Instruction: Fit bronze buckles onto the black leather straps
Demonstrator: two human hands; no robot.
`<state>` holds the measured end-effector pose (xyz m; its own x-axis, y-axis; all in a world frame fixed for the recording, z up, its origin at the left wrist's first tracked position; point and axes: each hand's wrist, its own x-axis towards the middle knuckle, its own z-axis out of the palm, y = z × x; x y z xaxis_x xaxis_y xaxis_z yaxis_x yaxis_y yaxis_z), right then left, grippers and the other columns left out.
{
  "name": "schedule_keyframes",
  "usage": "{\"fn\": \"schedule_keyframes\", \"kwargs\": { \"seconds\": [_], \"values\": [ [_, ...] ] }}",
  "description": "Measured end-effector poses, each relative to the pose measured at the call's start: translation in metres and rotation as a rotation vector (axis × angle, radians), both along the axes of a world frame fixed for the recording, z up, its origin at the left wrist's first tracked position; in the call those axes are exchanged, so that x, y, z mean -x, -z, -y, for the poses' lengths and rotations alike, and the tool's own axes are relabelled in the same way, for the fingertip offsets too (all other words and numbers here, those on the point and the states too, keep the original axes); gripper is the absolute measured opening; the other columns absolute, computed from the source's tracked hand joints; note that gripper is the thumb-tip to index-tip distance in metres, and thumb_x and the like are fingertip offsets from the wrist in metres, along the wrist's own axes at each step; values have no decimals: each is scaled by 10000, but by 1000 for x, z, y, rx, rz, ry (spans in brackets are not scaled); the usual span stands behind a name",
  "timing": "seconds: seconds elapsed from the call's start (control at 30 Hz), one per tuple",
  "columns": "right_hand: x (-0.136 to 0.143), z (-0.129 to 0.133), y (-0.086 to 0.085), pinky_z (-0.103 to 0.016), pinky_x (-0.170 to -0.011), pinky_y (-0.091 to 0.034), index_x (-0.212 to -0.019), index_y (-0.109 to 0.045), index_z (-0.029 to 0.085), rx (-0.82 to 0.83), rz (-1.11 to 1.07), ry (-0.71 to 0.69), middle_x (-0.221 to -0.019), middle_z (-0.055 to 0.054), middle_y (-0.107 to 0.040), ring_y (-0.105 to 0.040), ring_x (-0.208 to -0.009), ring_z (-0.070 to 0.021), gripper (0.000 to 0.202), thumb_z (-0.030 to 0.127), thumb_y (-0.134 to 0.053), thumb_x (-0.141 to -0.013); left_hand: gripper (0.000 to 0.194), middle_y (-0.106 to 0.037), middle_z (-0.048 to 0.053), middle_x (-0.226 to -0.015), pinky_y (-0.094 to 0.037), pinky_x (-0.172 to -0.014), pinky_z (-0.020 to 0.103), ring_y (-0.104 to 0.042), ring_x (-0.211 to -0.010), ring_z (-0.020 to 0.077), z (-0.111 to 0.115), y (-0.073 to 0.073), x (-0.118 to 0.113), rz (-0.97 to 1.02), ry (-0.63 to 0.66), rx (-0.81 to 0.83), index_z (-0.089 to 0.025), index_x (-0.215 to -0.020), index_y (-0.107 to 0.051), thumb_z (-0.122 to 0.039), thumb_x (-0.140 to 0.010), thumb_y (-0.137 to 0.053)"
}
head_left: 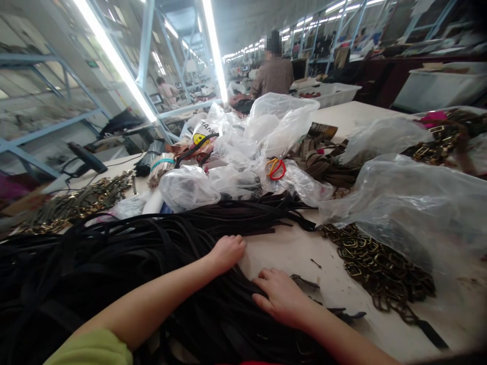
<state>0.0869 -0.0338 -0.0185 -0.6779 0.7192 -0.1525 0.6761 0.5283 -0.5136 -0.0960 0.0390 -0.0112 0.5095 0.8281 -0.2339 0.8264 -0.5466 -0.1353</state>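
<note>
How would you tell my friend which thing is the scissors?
Find the big heap of clear plastic bags. Look low on its front, just above the black straps. The scissors there have bright loop handles, one red and one yellow-orange, against see-through plastic.

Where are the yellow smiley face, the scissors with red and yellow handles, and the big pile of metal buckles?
Smiley face [200, 139]: head view, on its yellow middle.
Scissors [283, 169]: head view, on the red handle loop.
Metal buckles [380, 266]: head view, middle of the pile.
</note>
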Motion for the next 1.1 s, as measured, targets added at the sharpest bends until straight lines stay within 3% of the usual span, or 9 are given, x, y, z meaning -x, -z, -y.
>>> {"fn": "schedule_keyframes", "kwargs": {
  "seconds": [0.13,0.23,0.33,0.43,0.6,0.73,0.83,0.93,1.1],
  "values": [
    [-2,1,4,-307,-734,-335,-944,-609,217,4,-25,35,-906,-68,-583,-511,-851,-219,289,379,-419,-800,249,-619,108,-774,-459,-642,338,-598,-740,237,24,-2,19,-55,-22,43,-125,-787,-600,-318,-816,-446],
    [-2,0,5,-298,-736,-337,-973,-601,234,16,-47,41,-908,-60,-581,-514,-848,-210,277,364,-440,-789,336,-632,116,-736,-466,-596,355,-611,-685,250,35,-3,35,-119,-131,86,-132,-787,-611,-359,-841,-368],
    [-2,1,4,-289,-730,-337,-989,-599,249,35,-62,20,-897,-51,-586,-516,-848,-205,277,360,-446,-787,353,-626,109,-728,-467,-583,354,-611,-681,251,43,-4,42,-143,-232,95,-144,-809,-604,-356,-849,-325],
    [-3,1,2,-283,-729,-337,-970,-609,246,49,-64,18,-895,-50,-590,-519,-849,-201,271,357,-443,-788,301,-605,88,-762,-465,-585,332,-599,-680,227,48,-6,42,-114,-249,65,-152,-801,-584,-332,-842,-346],
    [-2,0,1,-279,-738,-336,-951,-618,245,60,-63,26,-907,-44,-596,-522,-858,-196,257,340,-449,-781,115,-550,67,-965,-424,-768,311,-535,-882,195,37,-23,52,31,-205,-149,-189,-882,-536,-211,-802,-456],
    [-2,0,3,-277,-756,-333,-957,-621,246,49,-57,32,-914,-44,-595,-522,-866,-191,263,339,-451,-779,165,-582,95,-911,-394,-779,347,-532,-885,233,14,-32,64,-5,-345,-271,-164,-915,-528,-241,-769,-531],
    [-2,1,3,-276,-758,-335,-978,-616,249,46,-53,33,-921,-44,-594,-525,-866,-189,277,352,-452,-780,190,-611,88,-816,-392,-764,341,-559,-837,235,1,-29,65,-22,-301,-175,-154,-823,-554,-332,-755,-555],
    [-3,0,2,-280,-744,-341,-983,-616,249,33,-47,26,-924,-44,-595,-526,-861,-192,291,373,-446,-782,274,-628,76,-879,-406,-752,300,-576,-854,215,-2,-24,58,81,-213,-22,-169,-888,-563,-409,-761,-527],
    [-3,-1,1,-279,-717,-347,-950,-629,231,-10,-46,15,-894,-43,-601,-523,-835,-190,292,378,-444,-780,235,-647,47,-913,-432,-678,256,-603,-827,203,4,-15,30,209,-178,209,-195,-943,-560,-342,-768,-505]
  ]
}}
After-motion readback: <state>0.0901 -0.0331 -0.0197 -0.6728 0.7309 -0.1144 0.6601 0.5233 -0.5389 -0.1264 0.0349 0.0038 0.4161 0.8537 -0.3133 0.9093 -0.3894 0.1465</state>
